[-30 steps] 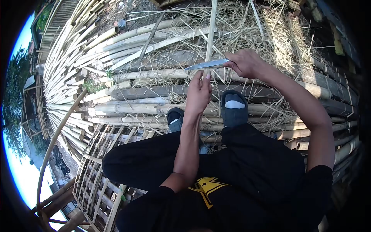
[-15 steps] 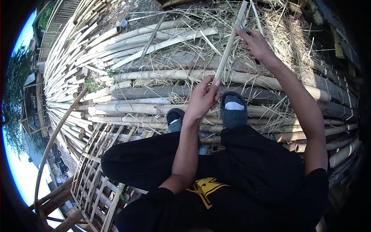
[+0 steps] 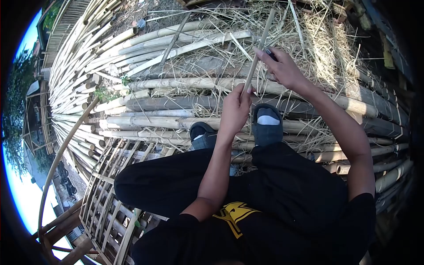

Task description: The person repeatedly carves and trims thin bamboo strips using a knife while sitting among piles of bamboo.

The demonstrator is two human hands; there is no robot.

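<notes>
A long, narrow bamboo strip (image 3: 265, 31) slants up and away in front of me. My left hand (image 3: 236, 107) is closed around its near end. Higher up, my right hand (image 3: 285, 70) is closed around a knife (image 3: 272, 54); only a dark bit of it shows between thumb and fingers. The thumb and fingertips of that hand lie against the middle of the strip. The blade is mostly hidden or too thin to make out. Pale shavings (image 3: 304, 57) lie in a heap beyond and to the right of my hands.
Long bamboo poles (image 3: 176, 84) lie side by side under my feet and fan out to the left. Near my left knee stands a woven bamboo lattice (image 3: 110, 207). A curved pole (image 3: 59, 154) rises at far left. My slippers (image 3: 268, 128) rest on the poles.
My right hand has come down along the strip, closer to my left hand. The strip has turned, so its narrow edge shows more, and its far end is slightly lower and left.
</notes>
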